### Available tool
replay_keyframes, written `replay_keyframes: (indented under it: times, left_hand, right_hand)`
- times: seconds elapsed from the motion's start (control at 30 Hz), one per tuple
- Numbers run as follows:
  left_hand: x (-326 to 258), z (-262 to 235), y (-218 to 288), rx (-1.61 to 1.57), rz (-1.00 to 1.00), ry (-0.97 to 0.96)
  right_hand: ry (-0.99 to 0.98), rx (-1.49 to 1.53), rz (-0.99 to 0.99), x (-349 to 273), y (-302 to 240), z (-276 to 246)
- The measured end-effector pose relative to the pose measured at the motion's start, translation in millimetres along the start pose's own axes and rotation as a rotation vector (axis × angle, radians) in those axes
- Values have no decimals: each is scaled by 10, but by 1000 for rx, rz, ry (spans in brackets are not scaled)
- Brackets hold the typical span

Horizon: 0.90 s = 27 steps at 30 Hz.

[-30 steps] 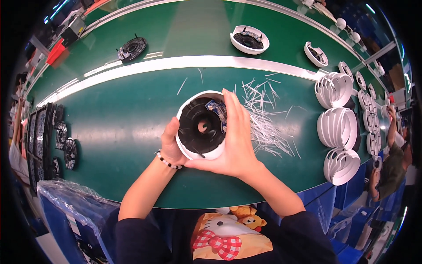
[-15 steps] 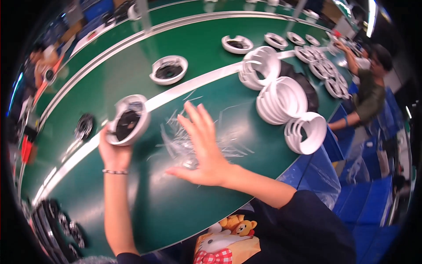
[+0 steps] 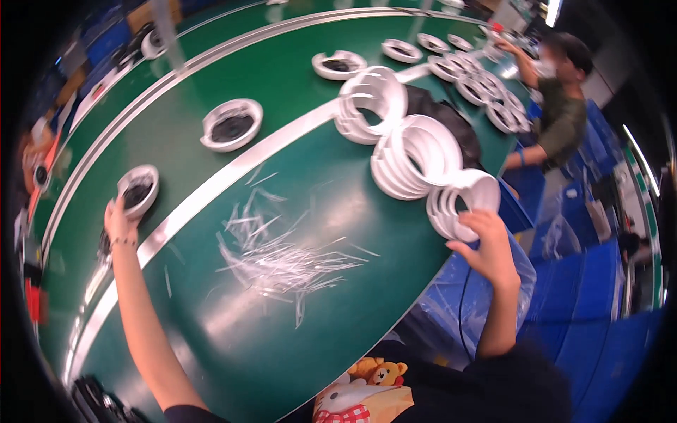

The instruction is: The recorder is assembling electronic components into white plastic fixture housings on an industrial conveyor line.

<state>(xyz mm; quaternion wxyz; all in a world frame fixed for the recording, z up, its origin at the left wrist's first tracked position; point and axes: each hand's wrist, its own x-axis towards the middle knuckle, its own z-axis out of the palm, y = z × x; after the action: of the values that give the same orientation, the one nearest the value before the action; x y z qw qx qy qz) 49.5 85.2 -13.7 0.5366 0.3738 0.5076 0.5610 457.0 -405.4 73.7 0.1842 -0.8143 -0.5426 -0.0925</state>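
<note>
My left hand (image 3: 118,220) reaches far out to the left and holds the near edge of a round white housing with a black inside (image 3: 137,189), which rests on the green conveyor belt (image 3: 296,92). My right hand (image 3: 488,247) is at the table's right edge, its fingers on the nearest of three leaning stacks of white rings (image 3: 460,203). Between my arms lies a scatter of thin clear plastic strips (image 3: 278,257) on the green table (image 3: 233,338).
More round white housings (image 3: 231,123) ride the belt further along, and several white rings lie at the far right. Another person (image 3: 560,99) works at the far right end. Blue bins (image 3: 592,282) stand below the table's right edge. Black parts (image 3: 99,402) sit at the lower left.
My left hand carried the housing out to the belt on the left and set it down. My right hand left the plastic strips and moved right to the nearest ring stack.
</note>
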Motion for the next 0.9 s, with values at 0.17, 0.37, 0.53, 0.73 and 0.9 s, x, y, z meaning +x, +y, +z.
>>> replay_keyframes:
  times: [0.17, 0.37, 0.53, 0.73, 0.9]
  left_hand:
    - [-280, 160, 203, 668, 775, 90]
    - [-203, -510, 691, 1146, 594, 306]
    - [-96, -690, 279, 1181, 265, 184]
    - [-418, -446, 332, 980, 34, 179]
    - [-1070, -737, 398, 263, -176, 1]
  right_hand:
    - [60, 87, 90, -216, 236, 194]
    - [376, -53, 1, -383, 273, 227]
    - [604, 183, -81, -207, -325, -165]
    - [170, 539, -747, 16, -1558, 51]
    - [-298, 642, -1063, -177, -2422, 521]
